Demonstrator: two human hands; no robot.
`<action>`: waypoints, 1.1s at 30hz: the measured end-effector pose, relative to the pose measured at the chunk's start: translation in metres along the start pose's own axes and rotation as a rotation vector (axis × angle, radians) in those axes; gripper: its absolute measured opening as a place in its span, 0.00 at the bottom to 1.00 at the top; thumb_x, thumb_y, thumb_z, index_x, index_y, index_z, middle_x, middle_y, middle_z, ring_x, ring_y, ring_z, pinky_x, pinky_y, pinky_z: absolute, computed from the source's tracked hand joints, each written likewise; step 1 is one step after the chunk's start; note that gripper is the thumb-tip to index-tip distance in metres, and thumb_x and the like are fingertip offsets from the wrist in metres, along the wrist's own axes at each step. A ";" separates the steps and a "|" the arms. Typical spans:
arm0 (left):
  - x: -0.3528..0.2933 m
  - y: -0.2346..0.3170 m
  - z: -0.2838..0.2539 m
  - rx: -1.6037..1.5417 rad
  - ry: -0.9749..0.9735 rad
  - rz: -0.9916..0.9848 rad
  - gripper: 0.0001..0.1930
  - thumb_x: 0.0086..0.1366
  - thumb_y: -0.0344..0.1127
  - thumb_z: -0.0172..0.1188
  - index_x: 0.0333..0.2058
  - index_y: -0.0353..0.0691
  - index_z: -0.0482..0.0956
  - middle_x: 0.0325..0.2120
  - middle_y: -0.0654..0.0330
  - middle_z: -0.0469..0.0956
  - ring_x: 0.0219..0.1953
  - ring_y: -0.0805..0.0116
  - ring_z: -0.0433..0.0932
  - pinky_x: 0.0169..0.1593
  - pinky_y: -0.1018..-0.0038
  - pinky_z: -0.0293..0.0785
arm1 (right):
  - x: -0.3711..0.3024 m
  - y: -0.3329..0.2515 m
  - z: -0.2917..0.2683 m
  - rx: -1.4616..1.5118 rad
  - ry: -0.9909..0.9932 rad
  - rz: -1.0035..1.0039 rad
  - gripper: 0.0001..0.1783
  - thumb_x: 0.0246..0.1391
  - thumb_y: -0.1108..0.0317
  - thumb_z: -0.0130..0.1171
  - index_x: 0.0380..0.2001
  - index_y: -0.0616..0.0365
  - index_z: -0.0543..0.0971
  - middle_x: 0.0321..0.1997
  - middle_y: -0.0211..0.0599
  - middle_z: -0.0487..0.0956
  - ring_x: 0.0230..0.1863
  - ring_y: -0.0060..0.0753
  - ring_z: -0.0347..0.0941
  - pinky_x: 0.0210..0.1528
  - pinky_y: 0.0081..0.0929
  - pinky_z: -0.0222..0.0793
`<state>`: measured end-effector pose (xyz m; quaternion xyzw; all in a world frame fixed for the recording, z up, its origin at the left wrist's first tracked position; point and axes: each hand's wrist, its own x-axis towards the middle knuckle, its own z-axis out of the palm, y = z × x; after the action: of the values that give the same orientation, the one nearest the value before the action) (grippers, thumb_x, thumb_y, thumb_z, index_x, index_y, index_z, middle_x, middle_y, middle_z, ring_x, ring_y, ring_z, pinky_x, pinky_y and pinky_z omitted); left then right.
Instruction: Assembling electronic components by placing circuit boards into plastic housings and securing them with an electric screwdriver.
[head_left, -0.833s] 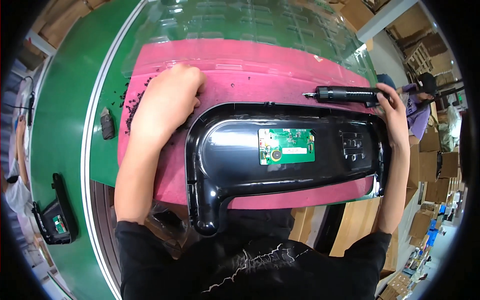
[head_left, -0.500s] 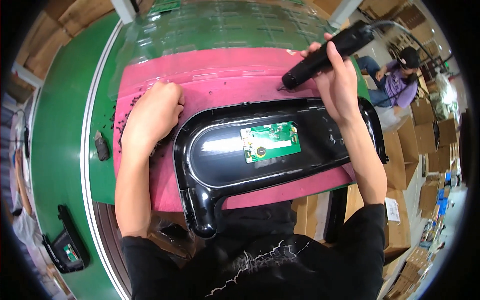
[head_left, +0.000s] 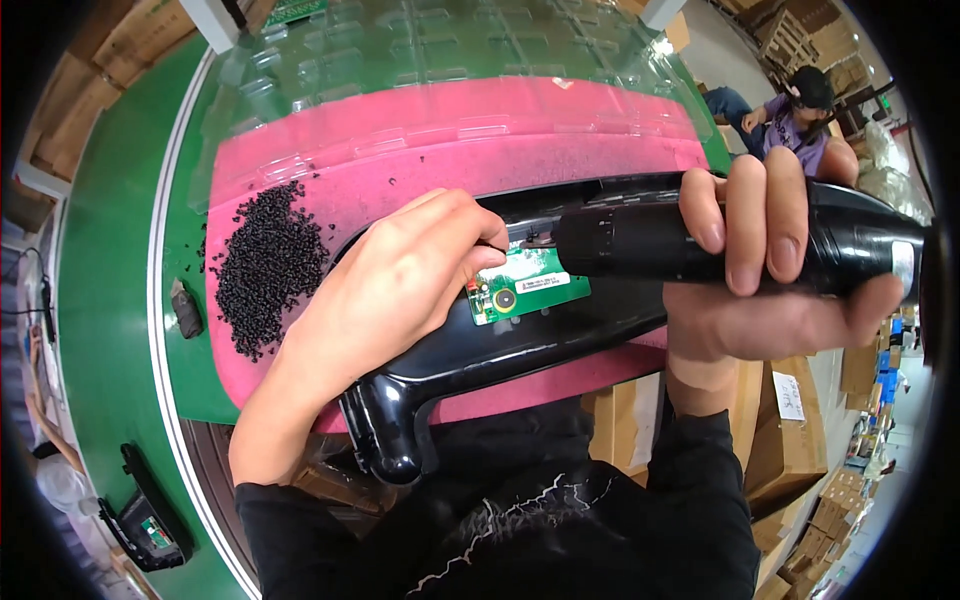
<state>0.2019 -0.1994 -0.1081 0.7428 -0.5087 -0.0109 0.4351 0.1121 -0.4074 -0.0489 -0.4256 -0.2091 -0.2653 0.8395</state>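
My right hand (head_left: 750,240) grips a black electric screwdriver (head_left: 640,243), held almost level with its bit end pointing left. My left hand (head_left: 400,270) is closed in a pinch close to the bit; whatever its fingertips hold is too small to make out. Beneath both hands lies a glossy black plastic housing (head_left: 480,355) with a short arm bending toward me at its left. A green circuit board (head_left: 530,290) sits inside it, its upper edge partly covered by my left fingertips and the screwdriver. Left of the housing is a heap of small black screws (head_left: 265,270).
A pink mat (head_left: 560,150) covers the green table (head_left: 120,300), with a clear plastic tray (head_left: 400,60) across its far side. A dark wrapped lump (head_left: 186,310) lies left of the mat. Another black housing (head_left: 150,520) rests at lower left. Cardboard boxes (head_left: 785,420) and a seated person (head_left: 790,120) are on the right.
My left hand has moved from the screw heap to the circuit board, uncovering the heap. My right hand has brought the screwdriver down and nearer, turning it level over the housing.
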 end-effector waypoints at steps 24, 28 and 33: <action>0.006 0.005 0.016 0.198 -0.050 0.007 0.11 0.53 0.21 0.65 0.35 0.33 0.76 0.31 0.54 0.76 0.34 0.54 0.78 0.38 0.65 0.75 | -0.003 0.002 -0.028 -0.190 -0.224 0.084 0.42 0.50 0.29 0.58 0.54 0.55 0.69 0.23 0.21 0.70 0.20 0.19 0.66 0.32 0.26 0.64; 0.006 0.003 0.015 0.217 0.075 0.071 0.08 0.55 0.22 0.66 0.33 0.34 0.79 0.28 0.55 0.79 0.30 0.56 0.79 0.35 0.66 0.75 | 0.001 -0.001 -0.019 -0.395 -0.113 0.140 0.43 0.50 0.24 0.53 0.48 0.55 0.70 0.21 0.22 0.70 0.18 0.18 0.63 0.27 0.24 0.59; 0.006 -0.003 0.019 0.108 -0.060 -0.019 0.07 0.55 0.26 0.68 0.31 0.34 0.79 0.26 0.56 0.80 0.28 0.57 0.79 0.33 0.67 0.75 | -0.003 0.015 -0.045 -0.385 0.010 0.169 0.40 0.54 0.26 0.49 0.42 0.57 0.71 0.19 0.27 0.69 0.15 0.21 0.60 0.24 0.25 0.58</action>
<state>0.1983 -0.2151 -0.1191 0.7691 -0.5145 -0.0098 0.3790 0.1247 -0.4359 -0.0850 -0.5929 -0.1138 -0.2311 0.7630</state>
